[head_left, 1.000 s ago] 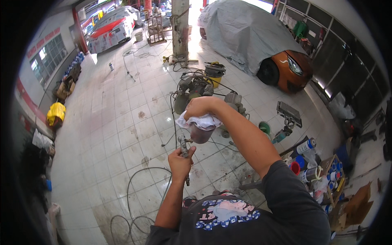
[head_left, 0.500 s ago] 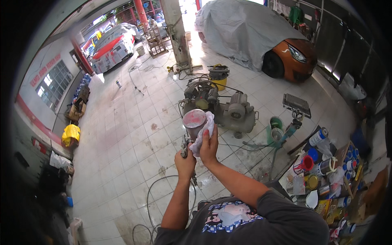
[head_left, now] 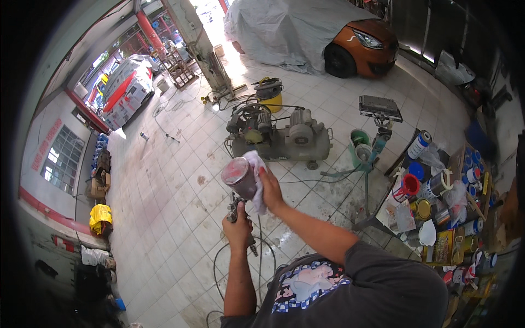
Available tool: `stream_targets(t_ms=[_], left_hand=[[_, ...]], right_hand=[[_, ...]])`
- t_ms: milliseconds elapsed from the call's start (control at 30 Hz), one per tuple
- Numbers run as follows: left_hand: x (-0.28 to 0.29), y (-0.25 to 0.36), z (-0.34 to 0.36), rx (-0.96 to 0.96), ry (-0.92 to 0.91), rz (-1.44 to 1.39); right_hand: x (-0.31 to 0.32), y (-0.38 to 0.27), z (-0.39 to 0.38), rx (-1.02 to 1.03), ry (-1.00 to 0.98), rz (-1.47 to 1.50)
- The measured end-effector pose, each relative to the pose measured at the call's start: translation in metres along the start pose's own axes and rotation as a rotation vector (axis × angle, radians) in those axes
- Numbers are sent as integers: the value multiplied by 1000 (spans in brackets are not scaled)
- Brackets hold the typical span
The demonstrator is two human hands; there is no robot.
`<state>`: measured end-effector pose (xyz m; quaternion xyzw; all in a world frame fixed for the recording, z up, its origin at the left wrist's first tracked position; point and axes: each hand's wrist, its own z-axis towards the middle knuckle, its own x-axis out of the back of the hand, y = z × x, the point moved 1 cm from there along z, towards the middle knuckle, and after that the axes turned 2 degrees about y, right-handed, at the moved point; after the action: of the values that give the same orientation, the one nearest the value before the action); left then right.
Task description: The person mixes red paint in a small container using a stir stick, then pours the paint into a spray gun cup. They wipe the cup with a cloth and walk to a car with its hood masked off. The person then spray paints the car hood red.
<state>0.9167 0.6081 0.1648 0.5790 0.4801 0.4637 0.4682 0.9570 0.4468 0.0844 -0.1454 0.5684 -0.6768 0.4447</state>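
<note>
My left hand (head_left: 237,232) is wrapped around the grip of a paint spray gun (head_left: 234,210), held out in front of me above the floor. The gun's round metal cup (head_left: 246,185) sits on top, its lid smeared red and tilted slightly left. Against the cup's right side, my right hand (head_left: 272,191) presses a white cloth (head_left: 256,169), with its fingers closed over it. Part of the gun's body is hidden by the left fingers. Below the grip a hose (head_left: 219,262) loops toward the floor.
Ahead stands an air compressor (head_left: 279,139) with a yellow vacuum (head_left: 269,98) behind it. To the right are a lamp on a stand (head_left: 381,108), a green bucket (head_left: 358,139) and a table crowded with paint cans (head_left: 423,208). A covered orange car (head_left: 363,46) is parked beyond.
The view has turned, so the surroundings sit differently. Both hands, with the spray gun and cloth, appear farther left and slightly lower. The cup leans more to the left.
</note>
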Motion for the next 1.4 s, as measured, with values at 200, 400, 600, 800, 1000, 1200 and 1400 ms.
stream_targets(t_ms=[200, 400, 600, 800, 1000, 1200, 1400], left_hand=[[18, -40, -18, -108, 84, 128], [33, -20, -35, 17, -34, 4], [65, -28, -24, 42, -108, 24], [91, -48, -23, -29, -1, 199], [73, -60, -27, -125, 6, 281], [62, -65, -42, -62, -78, 137], [46, -82, -41, -44, -229, 72]], right_hand=[[-37, -72, -42, 180, 204, -168], [-23, -66, 32, -346, -330, 352], [-17, -41, 28, -534, -225, 122], [-16, -132, 28, -487, -585, 131], [-55, -175, 1, 96, -812, -1163], [-53, -164, 24, -130, -645, -1194], [59, -114, 31, -236, -175, -902]])
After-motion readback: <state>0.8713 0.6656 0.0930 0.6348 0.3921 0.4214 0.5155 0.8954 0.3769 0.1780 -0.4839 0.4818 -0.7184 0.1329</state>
